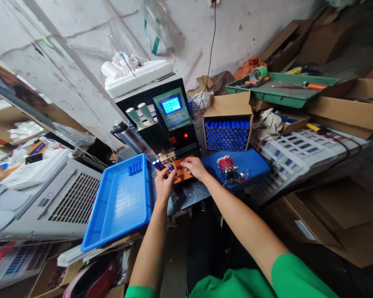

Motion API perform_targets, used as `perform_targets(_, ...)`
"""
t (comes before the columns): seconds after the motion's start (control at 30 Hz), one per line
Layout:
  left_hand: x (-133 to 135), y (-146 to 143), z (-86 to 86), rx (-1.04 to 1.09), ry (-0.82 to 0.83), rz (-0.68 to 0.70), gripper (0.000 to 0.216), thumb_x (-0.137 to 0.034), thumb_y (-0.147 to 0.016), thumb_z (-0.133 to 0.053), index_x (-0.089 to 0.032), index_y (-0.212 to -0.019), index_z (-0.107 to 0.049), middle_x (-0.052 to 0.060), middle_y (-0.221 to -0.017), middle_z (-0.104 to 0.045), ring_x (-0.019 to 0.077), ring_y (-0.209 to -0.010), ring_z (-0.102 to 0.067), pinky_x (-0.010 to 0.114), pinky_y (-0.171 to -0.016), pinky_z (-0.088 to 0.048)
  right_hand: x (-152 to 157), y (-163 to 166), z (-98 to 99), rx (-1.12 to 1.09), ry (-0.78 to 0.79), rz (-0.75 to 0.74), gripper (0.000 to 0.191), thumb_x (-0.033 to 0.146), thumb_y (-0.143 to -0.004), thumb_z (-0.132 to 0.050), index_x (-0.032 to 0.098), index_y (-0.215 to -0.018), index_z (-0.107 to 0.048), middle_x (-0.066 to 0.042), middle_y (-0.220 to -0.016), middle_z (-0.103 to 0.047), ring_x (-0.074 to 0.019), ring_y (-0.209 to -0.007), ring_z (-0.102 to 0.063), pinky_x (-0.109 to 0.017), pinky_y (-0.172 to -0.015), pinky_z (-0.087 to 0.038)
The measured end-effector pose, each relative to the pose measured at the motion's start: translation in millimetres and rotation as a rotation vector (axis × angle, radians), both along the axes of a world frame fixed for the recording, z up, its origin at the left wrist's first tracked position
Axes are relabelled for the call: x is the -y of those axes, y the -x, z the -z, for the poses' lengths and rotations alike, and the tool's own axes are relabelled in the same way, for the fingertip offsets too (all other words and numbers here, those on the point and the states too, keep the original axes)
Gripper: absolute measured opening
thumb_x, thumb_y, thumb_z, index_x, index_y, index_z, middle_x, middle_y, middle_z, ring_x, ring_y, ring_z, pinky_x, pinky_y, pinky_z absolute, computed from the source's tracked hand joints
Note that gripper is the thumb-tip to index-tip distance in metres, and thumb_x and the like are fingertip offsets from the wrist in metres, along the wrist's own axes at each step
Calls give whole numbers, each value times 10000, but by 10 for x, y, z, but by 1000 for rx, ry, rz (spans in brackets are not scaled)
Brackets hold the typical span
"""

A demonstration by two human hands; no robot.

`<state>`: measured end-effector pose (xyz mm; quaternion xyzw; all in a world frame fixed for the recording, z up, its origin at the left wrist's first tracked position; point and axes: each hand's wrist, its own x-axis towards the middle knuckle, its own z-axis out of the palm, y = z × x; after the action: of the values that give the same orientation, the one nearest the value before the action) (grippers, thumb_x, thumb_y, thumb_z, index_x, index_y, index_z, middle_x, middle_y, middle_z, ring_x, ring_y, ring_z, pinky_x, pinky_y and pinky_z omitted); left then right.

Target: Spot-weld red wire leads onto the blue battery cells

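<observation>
My left hand point(164, 184) is closed on a blue cylindrical battery cell point(171, 167), held at the orange work plate point(182, 174) of a spot welder. Dark blue cells point(157, 165) also stand by its fingertips; whether the hand holds these too is unclear. On the plate's right side, my right hand point(193, 167) has its fingers pinched together. Whatever lies between them is too small to make out. Behind both hands rises the black welder point(186, 147), its display point(172, 105) lit blue and a red light glowing. Its electrodes sit just above the left fingers.
Left of the hands, a blue tray point(121, 207) holds a short row of cells point(135, 168). An open carton point(228, 103) packed with blue cells stands behind right. Red-wired leads point(228, 167) lie on a blue surface point(256, 165). A steel flask point(129, 136) stands behind the tray.
</observation>
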<state>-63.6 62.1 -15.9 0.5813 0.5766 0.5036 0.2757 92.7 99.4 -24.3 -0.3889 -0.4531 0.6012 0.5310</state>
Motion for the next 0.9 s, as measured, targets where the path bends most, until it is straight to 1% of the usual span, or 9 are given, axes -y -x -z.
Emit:
perform_targets(0.13,-56,27,12,-44,-26,20,240,-369,-752,-714,-160,-870,-717,-5,-685,-609,117,-604,-549,233,-580,-442,-11,15,11,4,2,27,317,452,-665,-670,200,-569,-503,58,-471,-465,-71,-413,-394,-200,-412,-286)
perform_targets(0.27,-68,-5,10,-114,-35,74,217,-354,-799,-665,-169,-904,-709,29,-842,-690,152,-747,-637,265,-716,-498,-23,30,16,22,5,60,304,447,-675,-657,191,-575,-526,49,-492,-482,-77,-442,-416,-197,-424,-313)
perform_targets(0.5,-75,-64,61,-91,-43,51,266,-365,-834,-622,-182,-1021,-666,41,-876,-701,174,-749,-657,284,-698,-519,-31,69,40,49,-11,86,301,417,-704,-653,193,-561,-511,48,-493,-482,-79,-442,-423,-203,-438,-315)
perform_targets(0.67,-81,-68,100,-63,-24,49,292,-373,-862,-587,-177,-1070,-648,48,-909,-696,185,-815,-662,299,-757,-523,-34,142,-4,66,-21,140,263,406,-710,-615,192,-577,-538,37,-509,-502,-90,-474,-442,-201,-449,-307)
perform_targets(0.8,-98,-60,151,-50,-36,78,283,-346,-879,-558,-178,-1087,-650,57,-959,-706,196,-864,-665,314,-798,-525,-36,200,-41,81,-80,141,261,420,-731,-600,197,-605,-547,39,-512,-508,-92,-459,-431,-209,-457,-314)
perform_targets(0.9,-100,-50,185,-59,-48,68,293,-321,-883,-556,-181,-1122,-651,60,-987,-717,202,-873,-672,326,-823,-526,-44,236,-43,125,-109,143,256,416,-751,-589,201,-617,-549,41,-515,-518,-99,-460,-444,-213,-466,-331)
